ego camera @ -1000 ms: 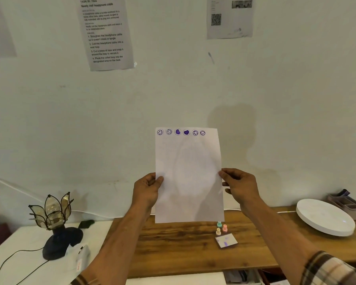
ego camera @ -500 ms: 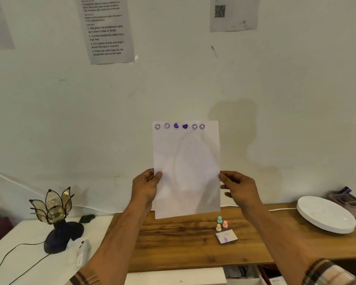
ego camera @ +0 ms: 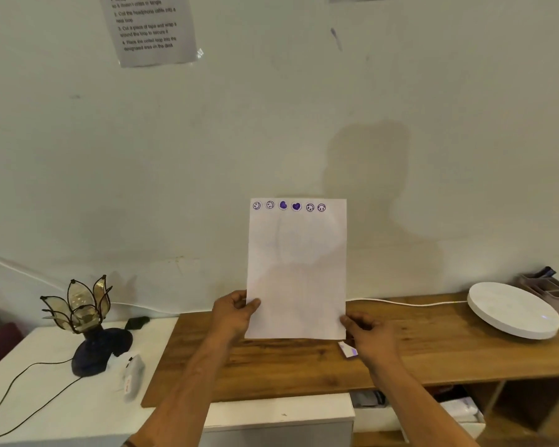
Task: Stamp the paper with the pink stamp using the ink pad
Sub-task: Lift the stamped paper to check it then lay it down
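Note:
I hold a white sheet of paper (ego camera: 297,269) upright above the wooden desk (ego camera: 304,366). A row of several purple stamp marks runs along its top edge: smiley faces and two hearts. My left hand (ego camera: 234,314) pinches the sheet's lower left edge. My right hand (ego camera: 368,337) pinches its lower right corner. Just below that corner, a piece of the ink pad (ego camera: 347,349) with a purple patch shows on the desk. The pink stamp is hidden behind the paper or my right hand.
A round white disc (ego camera: 513,309) lies at the desk's right end, with a grey organiser tray (ego camera: 549,287) behind it and a white cable (ego camera: 407,303) along the wall. A flower-shaped lamp (ego camera: 84,321) stands on the white table (ego camera: 46,398) to the left.
Both hands have brought the paper down towards the desk. It now covers the small stamps that stood by the ink pad. The view has tilted downward.

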